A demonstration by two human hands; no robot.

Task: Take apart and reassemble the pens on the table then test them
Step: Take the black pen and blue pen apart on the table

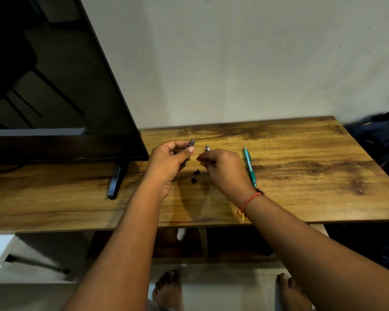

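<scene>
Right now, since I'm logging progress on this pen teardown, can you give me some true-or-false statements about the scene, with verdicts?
1. The left hand holds a dark pen barrel. True.
2. The teal pen lies in pieces. False: it looks whole, lying on the table to the right of the right hand.
3. Two small black parts lie on the table below the hands. True.
4. The right hand rests flat and empty. False: its fingers pinch a silver-tipped piece.

wooden table (301, 142) | on it: teal pen (249, 166), two small black parts (196, 172), screen foot (116, 180)
</scene>
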